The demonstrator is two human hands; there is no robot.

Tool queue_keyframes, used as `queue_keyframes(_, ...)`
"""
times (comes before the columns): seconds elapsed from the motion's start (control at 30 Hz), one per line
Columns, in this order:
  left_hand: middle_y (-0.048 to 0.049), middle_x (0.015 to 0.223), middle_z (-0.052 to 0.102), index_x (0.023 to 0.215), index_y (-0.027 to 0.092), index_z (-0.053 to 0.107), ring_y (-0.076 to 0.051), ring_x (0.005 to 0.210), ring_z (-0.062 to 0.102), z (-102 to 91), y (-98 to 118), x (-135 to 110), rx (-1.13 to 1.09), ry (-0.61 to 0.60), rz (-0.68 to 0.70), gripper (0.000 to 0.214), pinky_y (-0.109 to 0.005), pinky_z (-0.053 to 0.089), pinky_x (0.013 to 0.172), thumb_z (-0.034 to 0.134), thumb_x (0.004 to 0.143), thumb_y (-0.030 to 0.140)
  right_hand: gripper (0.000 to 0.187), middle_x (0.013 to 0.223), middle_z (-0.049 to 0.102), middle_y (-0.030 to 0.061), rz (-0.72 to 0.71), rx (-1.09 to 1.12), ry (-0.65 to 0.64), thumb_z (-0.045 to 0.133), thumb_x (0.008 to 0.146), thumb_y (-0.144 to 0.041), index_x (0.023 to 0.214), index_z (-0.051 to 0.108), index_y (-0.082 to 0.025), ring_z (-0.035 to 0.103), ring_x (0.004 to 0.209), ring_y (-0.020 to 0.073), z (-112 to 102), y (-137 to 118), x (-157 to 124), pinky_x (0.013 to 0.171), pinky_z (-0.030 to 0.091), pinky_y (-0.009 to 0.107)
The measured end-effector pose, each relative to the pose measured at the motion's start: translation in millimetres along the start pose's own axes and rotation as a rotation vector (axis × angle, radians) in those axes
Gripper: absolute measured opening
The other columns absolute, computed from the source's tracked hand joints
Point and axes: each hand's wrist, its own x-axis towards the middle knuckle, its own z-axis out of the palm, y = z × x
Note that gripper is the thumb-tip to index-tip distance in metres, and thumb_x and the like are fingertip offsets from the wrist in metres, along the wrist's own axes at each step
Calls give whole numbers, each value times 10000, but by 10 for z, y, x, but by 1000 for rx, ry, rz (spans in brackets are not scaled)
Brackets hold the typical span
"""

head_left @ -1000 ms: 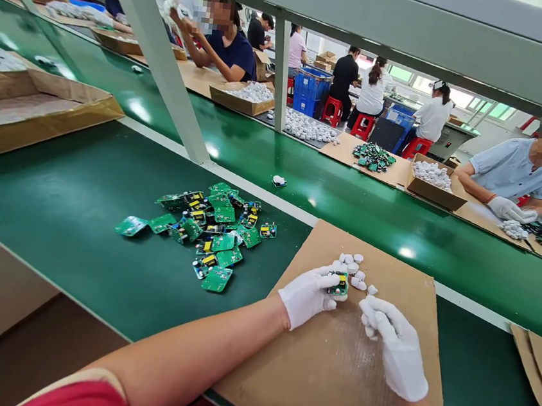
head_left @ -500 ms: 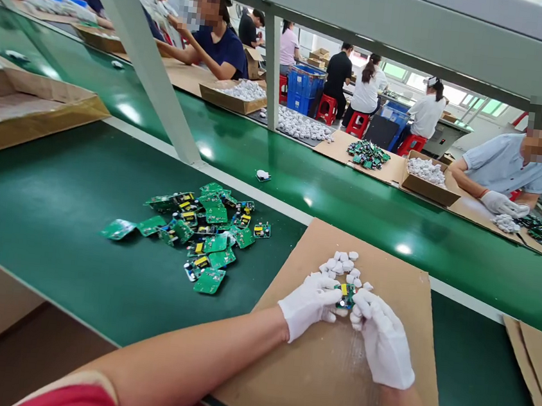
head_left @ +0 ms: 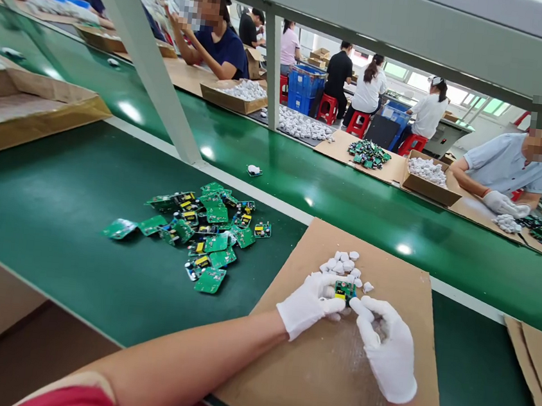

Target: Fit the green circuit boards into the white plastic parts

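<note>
My left hand (head_left: 312,304), in a white glove, grips a small green circuit board (head_left: 345,291) with a yellow component by its left side. The board is held above a brown cardboard sheet (head_left: 311,375). Close to the board's lower right corner is my right hand (head_left: 389,348), also gloved, its fingers curled and the fingertips drawn together. White glove and white material blend there, so what the fingertips hold, if anything, is unclear. Just beyond both hands lies a cluster of small white lumps (head_left: 342,262) on the cardboard.
Left of the cardboard is a loose pile of circuit boards (head_left: 209,235) on the dark green worktop (head_left: 57,206). A board with a white lump (head_left: 254,171) rides the green conveyor (head_left: 292,186). A slanted post (head_left: 146,54) and a cardboard box (head_left: 32,120) stand left. Co-workers sit opposite.
The circuit board has turned in my left hand, its yellow part now lower. My right hand has shifted slightly down and its fingers have rearranged. The board on the conveyor has moved left.
</note>
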Motion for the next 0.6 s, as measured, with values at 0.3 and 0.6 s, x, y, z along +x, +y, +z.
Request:
queue_keyframes(0.3,-26,793,590,863,138,591,-107,648,536,30,-75,7,136,55,150,221,-239,453,577,644,653,184,363,782,656,5,-517,-375,62,543,757,-60,1073,553,-236,602,730,147,15,47,15,712,493,316)
queue_keyframes(0.6,-80,987,640,1069,160,606,-194,921,578,47,-183,-24,207,91,176,393,-334,451,856,625,682,225,382,708,630,-2,-612,-627,60,529,762,-35,1101,541,-210,542,666,148,56,114,-9,654,435,288)
